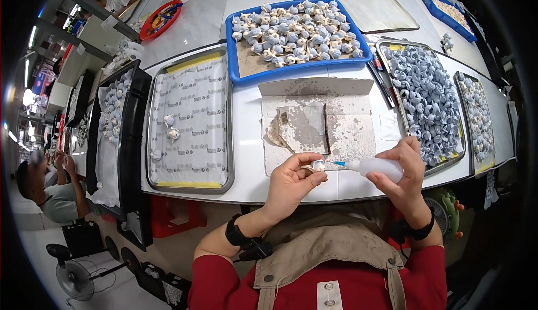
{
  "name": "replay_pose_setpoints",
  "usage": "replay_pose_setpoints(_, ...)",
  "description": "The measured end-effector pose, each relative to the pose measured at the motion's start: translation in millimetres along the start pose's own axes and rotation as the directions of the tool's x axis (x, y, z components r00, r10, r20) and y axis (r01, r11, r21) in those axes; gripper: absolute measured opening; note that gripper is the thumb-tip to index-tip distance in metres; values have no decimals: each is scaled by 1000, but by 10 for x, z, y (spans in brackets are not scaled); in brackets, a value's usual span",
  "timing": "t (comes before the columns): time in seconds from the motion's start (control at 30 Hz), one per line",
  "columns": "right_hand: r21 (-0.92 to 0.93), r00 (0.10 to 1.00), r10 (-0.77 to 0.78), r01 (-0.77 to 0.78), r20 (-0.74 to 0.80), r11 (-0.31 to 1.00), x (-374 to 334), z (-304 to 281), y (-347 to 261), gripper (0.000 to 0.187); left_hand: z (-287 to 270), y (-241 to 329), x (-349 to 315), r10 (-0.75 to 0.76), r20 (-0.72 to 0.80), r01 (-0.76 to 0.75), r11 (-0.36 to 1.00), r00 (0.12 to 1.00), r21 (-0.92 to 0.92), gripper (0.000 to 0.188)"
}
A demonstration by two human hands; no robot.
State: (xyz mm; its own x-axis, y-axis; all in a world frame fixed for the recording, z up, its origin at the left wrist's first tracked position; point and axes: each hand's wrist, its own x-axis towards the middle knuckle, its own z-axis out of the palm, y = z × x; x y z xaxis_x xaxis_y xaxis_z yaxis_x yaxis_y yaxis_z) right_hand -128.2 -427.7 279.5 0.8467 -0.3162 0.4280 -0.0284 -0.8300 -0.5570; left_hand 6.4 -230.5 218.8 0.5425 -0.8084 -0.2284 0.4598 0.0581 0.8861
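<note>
My left hand [291,182] pinches a small white-and-blue shell-like piece [318,166] between thumb and fingers, just above the table's near edge. My right hand [402,169] grips a white squeeze bottle [374,167] lying sideways, its blue nozzle tip [339,164] pointing left and almost touching the piece. Both hands hover over a stained grey paper sheet [336,128] on the white table [246,142].
A metal tray [190,122] to the left holds three small pieces. A blue tray [297,33] behind and metal trays [426,97] to the right are heaped with several blue-white pieces. A black tray [115,119] sits far left. Another person sits at lower left.
</note>
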Motion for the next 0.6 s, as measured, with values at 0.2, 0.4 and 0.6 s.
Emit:
replay_pose_setpoints(0.2, -65, 998, -67, 66, -12, 996, 60, 44, -123, 30, -4, 6, -43, 12, -2, -12, 998, 1000, 55, 37)
replay_pose_setpoints(0.4, -89, 996, -83, 84, 10, 993, 122, 88, -197, 30, -13, 16, -51, 11, 12, -12, 998, 1000, 65, 38)
replay_pose_setpoints(0.6, -96, 998, -69, 68, -5, 993, 108, 72, -172, 29, -30, 0, -51, 43, 15, -43, 998, 999, 43, 36)
